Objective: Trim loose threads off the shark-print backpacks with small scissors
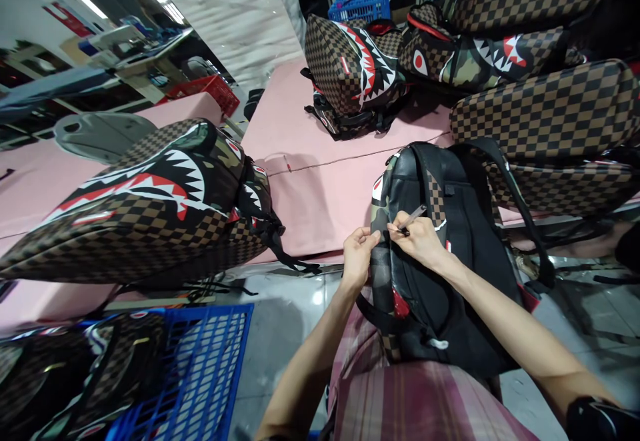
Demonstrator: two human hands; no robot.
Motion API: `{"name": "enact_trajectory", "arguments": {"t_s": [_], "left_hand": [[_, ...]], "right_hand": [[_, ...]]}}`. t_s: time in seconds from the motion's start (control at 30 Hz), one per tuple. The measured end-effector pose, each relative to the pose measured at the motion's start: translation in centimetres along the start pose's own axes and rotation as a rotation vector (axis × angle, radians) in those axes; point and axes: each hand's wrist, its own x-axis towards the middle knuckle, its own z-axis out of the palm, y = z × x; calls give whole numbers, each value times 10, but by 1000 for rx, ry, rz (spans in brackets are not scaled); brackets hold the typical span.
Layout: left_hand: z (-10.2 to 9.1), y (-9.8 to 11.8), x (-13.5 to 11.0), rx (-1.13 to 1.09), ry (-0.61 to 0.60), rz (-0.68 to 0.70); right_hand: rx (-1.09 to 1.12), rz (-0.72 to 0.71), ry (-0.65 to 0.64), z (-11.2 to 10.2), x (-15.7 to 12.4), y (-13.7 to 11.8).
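A black backpack (450, 254) with camouflage sides rests on my lap against the pink table edge, its back panel and straps facing up. My left hand (357, 254) is closed in a pinch on the backpack's left edge. My right hand (420, 238) grips a dark pen-like tool (413, 217), its tip touching the bag's seam close to my left fingers.
A pink table (310, 174) holds a checkered shark-mouth backpack (145, 201) at left, another (350, 68) at the back, and a stack of checkered bags (545, 108) at right. A blue crate (200, 374) with more bags stands on the floor at lower left.
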Motion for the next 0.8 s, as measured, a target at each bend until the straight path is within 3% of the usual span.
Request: {"name": "enact_trajectory", "arguments": {"t_s": [0.1, 0.27, 0.33, 0.6, 0.8], "left_hand": [[0, 0, 1, 9, 2, -6], [-1, 1, 2, 5, 0, -18], [-1, 1, 2, -1, -1, -24], [-2, -1, 5, 5, 10, -31], [-3, -2, 6, 14, -2, -23]], "right_hand": [[24, 10, -31, 0, 3, 0], [143, 168, 115, -2, 8, 2], [183, 192, 113, -3, 8, 4], [81, 32, -35, 1, 1, 6], [-3, -56, 9, 3, 0, 6]]}}
